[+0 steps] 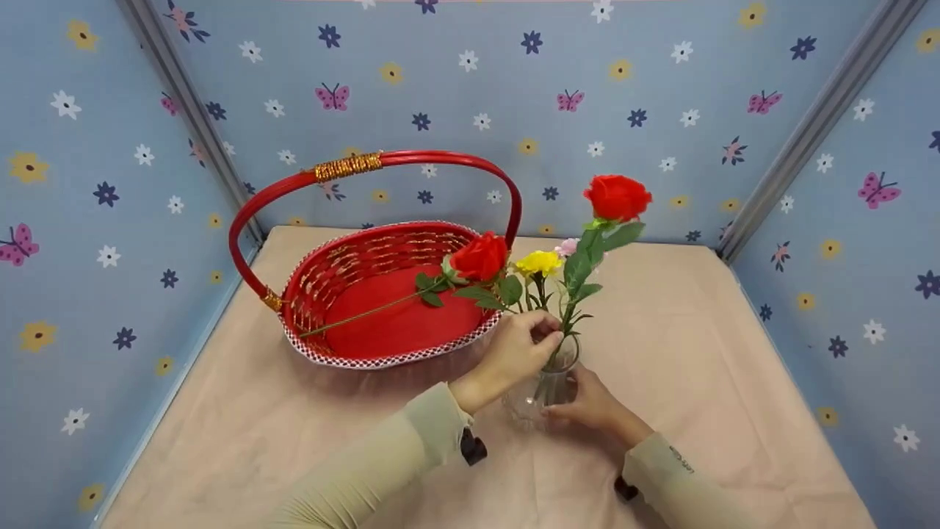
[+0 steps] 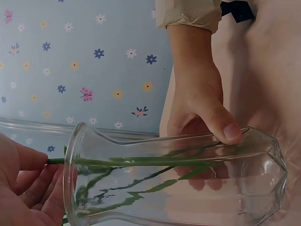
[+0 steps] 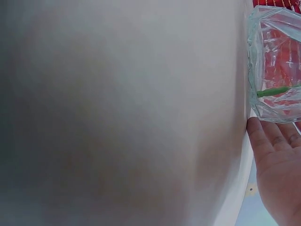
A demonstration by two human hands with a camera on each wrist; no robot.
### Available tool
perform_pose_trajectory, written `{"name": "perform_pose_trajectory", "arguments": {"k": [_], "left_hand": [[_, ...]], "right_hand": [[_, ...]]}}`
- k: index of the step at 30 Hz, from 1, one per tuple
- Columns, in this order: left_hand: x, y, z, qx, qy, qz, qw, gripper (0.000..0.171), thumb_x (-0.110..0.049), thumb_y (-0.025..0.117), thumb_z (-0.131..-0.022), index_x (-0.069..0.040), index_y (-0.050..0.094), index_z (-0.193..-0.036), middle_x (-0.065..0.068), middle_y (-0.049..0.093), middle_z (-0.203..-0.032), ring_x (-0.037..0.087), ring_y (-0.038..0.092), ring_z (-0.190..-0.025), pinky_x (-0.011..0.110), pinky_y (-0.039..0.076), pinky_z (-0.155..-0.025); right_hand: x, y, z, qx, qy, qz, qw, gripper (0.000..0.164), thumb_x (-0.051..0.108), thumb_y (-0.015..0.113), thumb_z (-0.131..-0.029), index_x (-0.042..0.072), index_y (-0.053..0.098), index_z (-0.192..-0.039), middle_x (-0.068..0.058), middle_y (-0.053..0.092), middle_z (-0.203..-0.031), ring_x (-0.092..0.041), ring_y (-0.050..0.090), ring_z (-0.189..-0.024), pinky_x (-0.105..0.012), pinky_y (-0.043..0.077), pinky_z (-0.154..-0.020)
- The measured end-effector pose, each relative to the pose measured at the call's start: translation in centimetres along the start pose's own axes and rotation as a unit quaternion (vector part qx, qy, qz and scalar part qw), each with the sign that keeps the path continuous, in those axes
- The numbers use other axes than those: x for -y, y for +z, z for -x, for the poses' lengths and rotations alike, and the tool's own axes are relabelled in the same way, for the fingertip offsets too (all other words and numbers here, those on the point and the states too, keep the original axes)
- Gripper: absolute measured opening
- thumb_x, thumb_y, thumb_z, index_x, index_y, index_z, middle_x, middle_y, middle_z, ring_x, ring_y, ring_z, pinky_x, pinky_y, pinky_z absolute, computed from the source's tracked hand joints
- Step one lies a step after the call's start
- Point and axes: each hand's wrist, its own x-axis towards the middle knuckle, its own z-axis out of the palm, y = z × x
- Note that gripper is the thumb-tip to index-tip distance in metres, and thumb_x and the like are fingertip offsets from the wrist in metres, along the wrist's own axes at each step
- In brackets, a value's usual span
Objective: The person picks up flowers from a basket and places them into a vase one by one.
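A clear glass vase (image 1: 523, 408) stands on the table in front of me. My left hand (image 1: 514, 347) pinches the green stem of a red rose (image 1: 618, 198) at the vase's mouth; the bloom rises above the other flowers. In the left wrist view, that stem (image 2: 117, 161) runs down inside the glass beside thinner stems. My right hand (image 1: 596, 402) grips the vase's lower body, its thumb (image 2: 230, 132) on one side and its fingers seen behind the glass. A yellow carnation (image 1: 540, 262) and a pink flower (image 1: 567, 247) stand behind my left hand.
To the left of the vase sits a red woven basket (image 1: 382, 363) with a tall arched handle (image 1: 440, 156). Another red rose (image 1: 479, 257) lies across the basket. Flowered panels (image 1: 455, 95) enclose the cloth-covered table (image 1: 683, 330) at the back and both sides.
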Motion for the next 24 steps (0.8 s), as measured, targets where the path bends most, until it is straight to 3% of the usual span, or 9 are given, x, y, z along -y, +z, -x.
{"name": "perform_pose_trajectory", "arguments": {"k": [7, 13, 20, 24], "left_hand": [[0.12, -0.04, -0.30, 0.026, -0.022, -0.036, 0.9988, 0.009, -0.009, 0.074, -0.099, -0.004, 0.081, -0.099, 0.007, 0.081, -0.092, 0.009, 0.068, -0.079, 0.021, 0.059, -0.074], [-0.07, -0.09, -0.51, 0.037, -0.029, -0.048, 0.9977, 0.010, -0.011, 0.073, -0.100, -0.004, 0.081, -0.100, 0.007, 0.081, -0.092, 0.008, 0.067, -0.078, 0.021, 0.058, -0.072], [0.02, 0.01, -0.43, 0.031, -0.030, -0.039, 0.9983, 0.010, -0.009, 0.074, -0.099, -0.003, 0.081, -0.099, 0.009, 0.082, -0.092, 0.009, 0.068, -0.078, 0.020, 0.058, -0.073], [0.09, 0.07, -0.40, 0.024, -0.023, -0.033, 0.9989, 0.008, -0.007, 0.074, -0.098, -0.003, 0.081, -0.097, 0.008, 0.081, -0.090, 0.008, 0.068, -0.076, 0.020, 0.058, -0.072]], "right_hand": [[-0.13, -0.03, -0.05, 0.005, -0.004, -0.004, 1.000, 0.097, 0.020, 0.095, -0.081, -0.006, 0.043, -0.159, -0.021, 0.062, -0.150, -0.034, 0.060, -0.136, -0.057, 0.050, -0.117], [-0.24, -0.02, -0.04, 0.003, -0.009, -0.005, 1.000, 0.096, 0.020, 0.094, -0.081, -0.006, 0.044, -0.158, -0.023, 0.062, -0.150, -0.039, 0.060, -0.137, -0.063, 0.049, -0.117], [-0.31, 0.06, -0.04, 0.006, -0.012, -0.008, 1.000, 0.099, 0.021, 0.094, -0.081, -0.007, 0.040, -0.160, -0.024, 0.059, -0.154, -0.044, 0.056, -0.141, -0.066, 0.046, -0.118], [-0.27, 0.03, 0.05, -0.001, -0.017, -0.010, 1.000, 0.099, 0.019, 0.095, -0.081, -0.006, 0.041, -0.160, -0.024, 0.059, -0.154, -0.039, 0.058, -0.139, -0.066, 0.048, -0.116]]}}
